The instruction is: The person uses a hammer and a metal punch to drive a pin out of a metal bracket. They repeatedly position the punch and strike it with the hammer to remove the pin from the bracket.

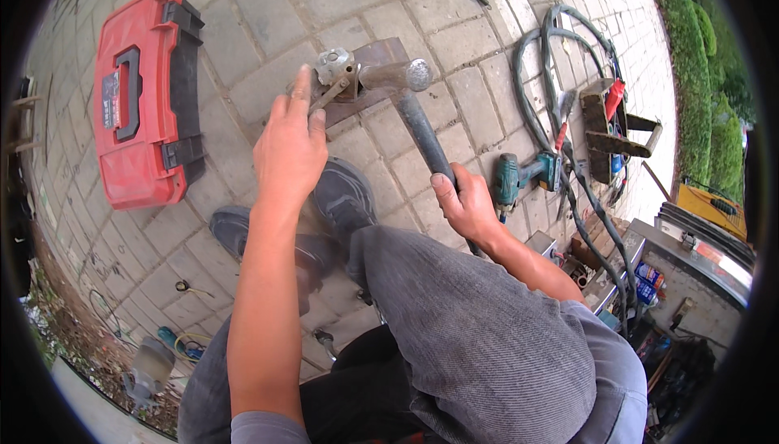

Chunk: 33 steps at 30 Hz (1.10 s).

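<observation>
My right hand [466, 205] is wrapped round the dark handle of a hammer [422, 132]. The hammer's round-faced steel head reaches up to a grey metal fitting [334, 63], which has a bolt-like top and a rusty lever. Whether head and fitting touch, I cannot tell. Beneath both lies a rusty steel plate [389, 53] on the paving. My left hand [292, 148] grips the near left side of the fitting, index finger stretched along it and thumb by the lever; part of that hold is hidden.
A red and black toolbox [142, 95] stands at left. To the right lie a teal cordless impact driver [519, 180], a thick black hose [523, 79] and a wooden tool carrier [600, 132]. My shoes [345, 188] are close below the fitting. A cluttered metal bin [641, 253] sits lower right.
</observation>
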Tool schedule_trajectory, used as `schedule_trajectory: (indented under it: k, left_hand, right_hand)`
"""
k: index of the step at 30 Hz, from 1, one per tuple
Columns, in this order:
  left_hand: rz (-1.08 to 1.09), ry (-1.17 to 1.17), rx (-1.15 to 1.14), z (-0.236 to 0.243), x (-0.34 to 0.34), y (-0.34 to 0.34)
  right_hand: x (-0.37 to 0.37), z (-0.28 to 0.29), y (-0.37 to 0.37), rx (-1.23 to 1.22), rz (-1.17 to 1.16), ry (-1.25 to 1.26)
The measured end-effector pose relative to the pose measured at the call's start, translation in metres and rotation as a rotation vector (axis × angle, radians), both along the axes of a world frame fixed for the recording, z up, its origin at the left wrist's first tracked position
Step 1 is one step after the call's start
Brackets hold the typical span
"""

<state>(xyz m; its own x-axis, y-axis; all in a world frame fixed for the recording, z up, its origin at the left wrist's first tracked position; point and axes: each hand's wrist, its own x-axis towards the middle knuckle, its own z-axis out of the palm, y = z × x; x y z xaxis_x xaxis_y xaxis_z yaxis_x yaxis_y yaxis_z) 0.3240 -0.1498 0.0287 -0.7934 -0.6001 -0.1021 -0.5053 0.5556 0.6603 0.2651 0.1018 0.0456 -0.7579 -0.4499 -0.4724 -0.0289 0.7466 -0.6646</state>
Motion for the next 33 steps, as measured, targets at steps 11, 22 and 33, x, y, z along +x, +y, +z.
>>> schedule_trajectory:
  k: [11, 22, 33]
  left_hand:
    - [-0.302, -0.132, -0.204, 0.015, -0.020, -0.020]
    - [-0.119, 0.042, -0.120, -0.009, -0.041, 0.013]
    - [-0.295, -0.090, 0.014, 0.009, -0.042, -0.001]
  right_hand:
    - [-0.014, -0.008, 0.000, -0.029, -0.095, -0.006]
    - [-0.011, -0.015, 0.017, -0.067, -0.121, -0.074]
    - [0.003, -0.009, 0.004, -0.030, 0.007, 0.054]
